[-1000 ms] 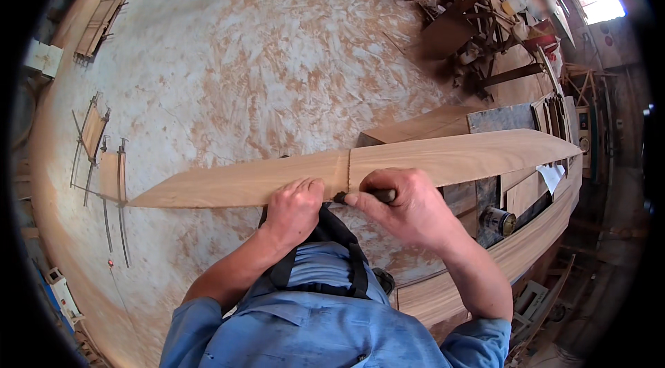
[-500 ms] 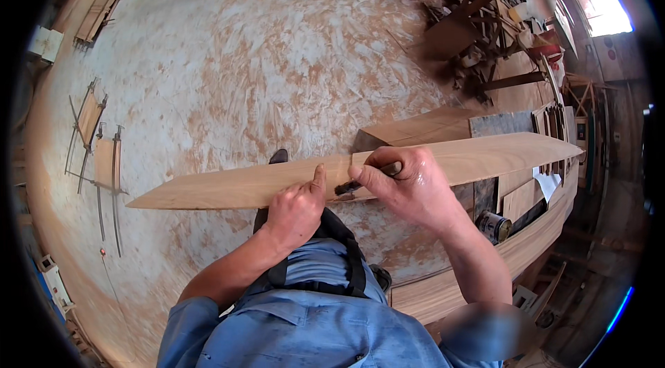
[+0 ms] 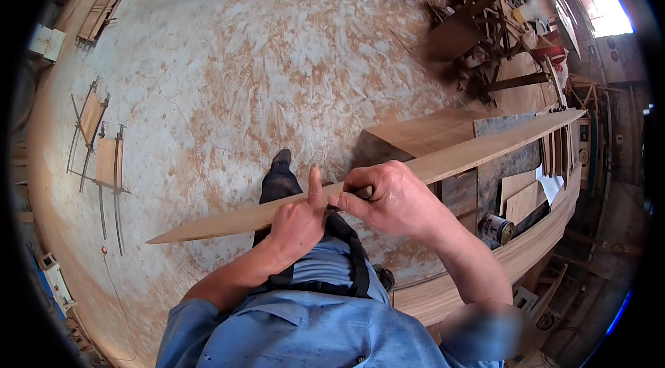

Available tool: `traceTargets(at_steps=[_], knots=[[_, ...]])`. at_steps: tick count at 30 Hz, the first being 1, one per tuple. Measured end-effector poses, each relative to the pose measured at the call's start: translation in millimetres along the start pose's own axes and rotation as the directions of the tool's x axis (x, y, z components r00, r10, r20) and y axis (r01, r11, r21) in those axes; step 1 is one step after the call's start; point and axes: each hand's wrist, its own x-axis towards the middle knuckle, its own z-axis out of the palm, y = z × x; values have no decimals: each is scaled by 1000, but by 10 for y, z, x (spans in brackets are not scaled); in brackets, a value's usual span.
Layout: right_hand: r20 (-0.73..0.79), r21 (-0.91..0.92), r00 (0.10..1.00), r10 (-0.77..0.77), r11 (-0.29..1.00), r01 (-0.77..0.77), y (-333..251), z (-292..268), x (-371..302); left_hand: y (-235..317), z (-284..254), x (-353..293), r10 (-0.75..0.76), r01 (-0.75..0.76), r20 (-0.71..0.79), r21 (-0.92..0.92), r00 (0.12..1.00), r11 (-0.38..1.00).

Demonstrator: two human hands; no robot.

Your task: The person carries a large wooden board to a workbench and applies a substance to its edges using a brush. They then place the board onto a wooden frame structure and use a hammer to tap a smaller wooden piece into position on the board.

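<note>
Where the long wooden plank ran across the view, its left tip tapered to a point over the sawdust-streaked floor, and beyond that tip lay two small framed panels, their details too small to read. Left of the plank's middle, the left hand rested against the near edge with fingers curled and the index finger stretched straight up across the board's face. Just right of it, the right hand was closed around a dark tool held against the plank; most of that tool was hidden inside the fist, so its kind could not be told. Below the plank, a dark shoe and trouser leg showed, partly covered by the board. Above the plank the floor lay open and broad; right of the hands, room tightened, with a flat wooden sheet behind the plank, a small tin can under it, and a curved timber edge close by. At the plank's far right end, stacked frames and clutter were blurred and bent by the lens. Against half a second before, the plank had tilted, its right end higher, and the left index finger had lifted upright.
</note>
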Motion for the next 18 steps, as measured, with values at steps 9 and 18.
traceTargets(at_steps=[9, 18], knots=[[1, 2, 992, 128, 992, -128, -117, -177, 36, -23, -51, -86, 14, -11, -70, 42, 997, 999], [-272, 301, 958, 92, 954, -6, -60, -205, -428, -233, -277, 212, 44, -45, -92, -11, 995, 999]])
